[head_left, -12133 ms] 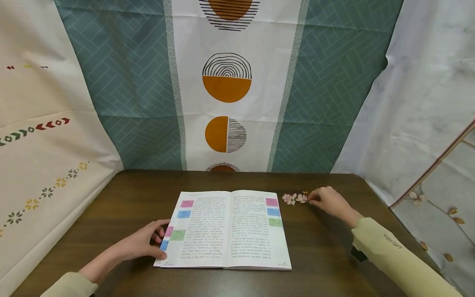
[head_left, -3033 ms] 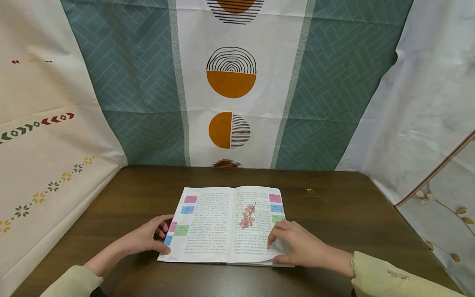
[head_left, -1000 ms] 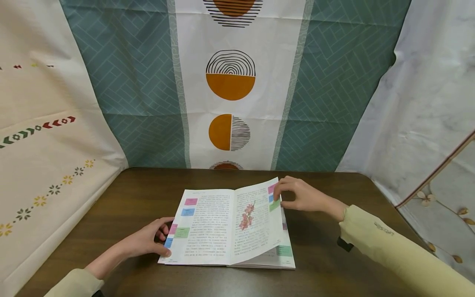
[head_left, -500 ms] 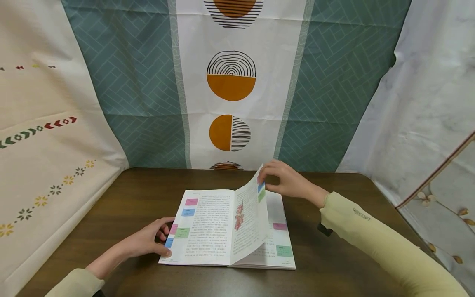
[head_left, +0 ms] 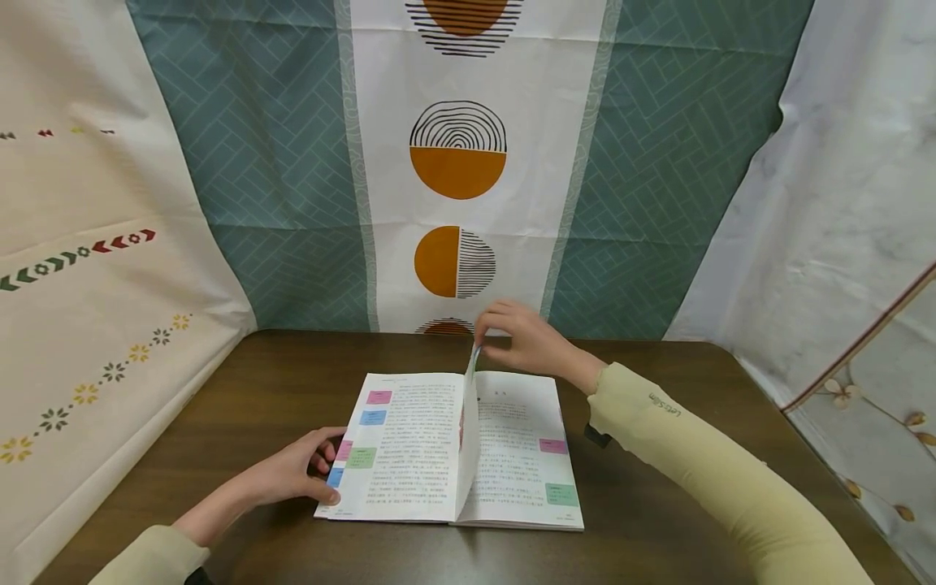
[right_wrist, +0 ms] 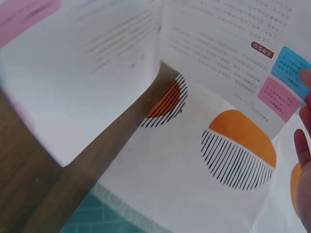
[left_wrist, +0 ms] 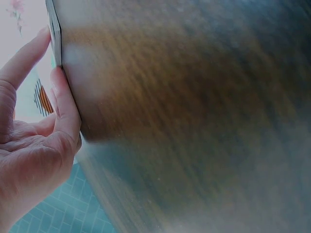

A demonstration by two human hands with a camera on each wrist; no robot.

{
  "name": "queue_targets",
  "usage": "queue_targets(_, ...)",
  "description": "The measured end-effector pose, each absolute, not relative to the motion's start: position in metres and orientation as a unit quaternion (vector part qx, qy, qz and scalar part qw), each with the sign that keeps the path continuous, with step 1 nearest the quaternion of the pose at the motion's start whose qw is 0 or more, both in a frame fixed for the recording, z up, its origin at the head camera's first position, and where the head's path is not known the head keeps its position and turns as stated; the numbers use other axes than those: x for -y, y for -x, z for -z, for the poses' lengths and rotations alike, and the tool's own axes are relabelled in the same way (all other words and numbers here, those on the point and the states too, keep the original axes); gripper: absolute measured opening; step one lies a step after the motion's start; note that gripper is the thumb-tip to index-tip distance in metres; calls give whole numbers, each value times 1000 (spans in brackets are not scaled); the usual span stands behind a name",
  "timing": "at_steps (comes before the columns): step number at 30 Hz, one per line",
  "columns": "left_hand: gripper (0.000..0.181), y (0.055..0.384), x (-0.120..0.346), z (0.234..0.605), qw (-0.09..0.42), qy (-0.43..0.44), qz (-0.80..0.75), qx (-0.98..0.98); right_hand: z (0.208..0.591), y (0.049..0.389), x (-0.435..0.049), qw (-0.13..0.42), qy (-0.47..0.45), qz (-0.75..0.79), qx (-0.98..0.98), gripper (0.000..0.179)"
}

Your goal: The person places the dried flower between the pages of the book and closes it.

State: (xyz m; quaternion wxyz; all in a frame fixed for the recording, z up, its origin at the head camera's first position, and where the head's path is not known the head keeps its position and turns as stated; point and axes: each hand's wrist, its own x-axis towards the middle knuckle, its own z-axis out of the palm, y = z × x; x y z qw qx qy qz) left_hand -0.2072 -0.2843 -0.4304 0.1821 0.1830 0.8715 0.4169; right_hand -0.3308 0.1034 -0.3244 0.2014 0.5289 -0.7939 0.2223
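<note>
An open book [head_left: 409, 455] with coloured boxes along its page margins lies on the dark wooden table. The left hand [head_left: 292, 471] holds its left edge, thumb on the page and fingers curled at the side; the left wrist view shows the fingertips [left_wrist: 57, 80] at the book's edge. My right hand [head_left: 522, 337] pinches the upper outer part of a single page [head_left: 470, 455], which stands nearly upright from the spine. In the right wrist view, that hand [right_wrist: 303, 150] is at the frame's edge, by blue and pink boxes. A pink flower sprig [head_left: 461, 426] shows as a sliver behind the raised page.
The wooden table [head_left: 285, 382] extends around the book, its back edge meeting a hanging cloth [head_left: 651, 203] with teal panels and orange circles. A cream patterned cloth [head_left: 95, 284] hangs at the left, a pale marbled one [head_left: 841, 203] at the right.
The pink flower sprig went from the table onto the right page. Since then the right hand has lifted that page and swung it leftward, uncovering the page beneath. The left hand stays put.
</note>
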Motion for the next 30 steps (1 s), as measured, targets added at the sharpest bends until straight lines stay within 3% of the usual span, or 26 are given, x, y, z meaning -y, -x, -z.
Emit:
queue_targets(14, 95, 207, 285, 432, 180, -184, -419, -871, 328, 338, -50, 230, -550, -206, 776, 6)
queue_targets(24, 94, 206, 285, 433, 178, -190, -432, -864, 339, 342, -9, 215, -550, -181, 787, 4)
queue_targets(30, 94, 207, 285, 433, 170, -194, -426, -867, 348, 337, 12, 172, -536, -160, 811, 5)
